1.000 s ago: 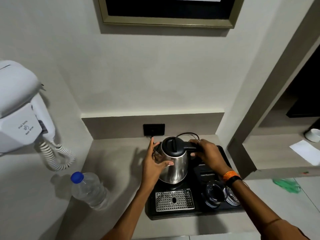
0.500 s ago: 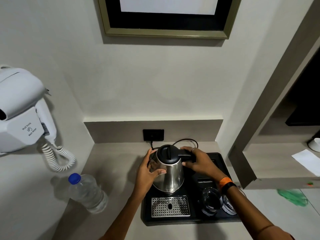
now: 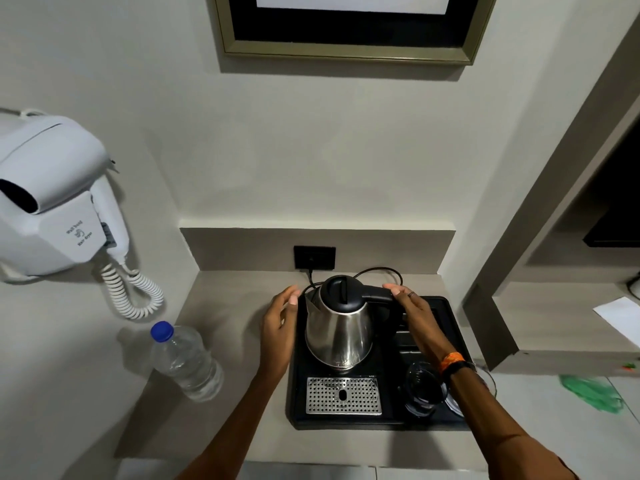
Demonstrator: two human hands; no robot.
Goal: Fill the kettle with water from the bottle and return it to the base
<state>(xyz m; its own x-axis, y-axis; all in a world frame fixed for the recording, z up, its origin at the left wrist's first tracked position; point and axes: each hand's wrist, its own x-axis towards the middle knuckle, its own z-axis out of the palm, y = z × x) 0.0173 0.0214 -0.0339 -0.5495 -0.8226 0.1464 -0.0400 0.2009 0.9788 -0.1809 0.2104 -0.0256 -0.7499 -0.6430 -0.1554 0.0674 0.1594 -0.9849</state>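
Kettle centre frame on its tray, left hand spread beside it, right hand loose by the handle, bottle still capped lower left: careless lift risks snagging the cord.

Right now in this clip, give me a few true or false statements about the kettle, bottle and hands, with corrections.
1. The kettle stands on the black tray. True.
2. The bottle has a red cap. False: the cap is blue.
3. The kettle's lid is open. False: it is shut.
4. The left hand is open beside the kettle, not gripping it. True.
5. The right hand holds the bottle. False: it is at the kettle's handle.
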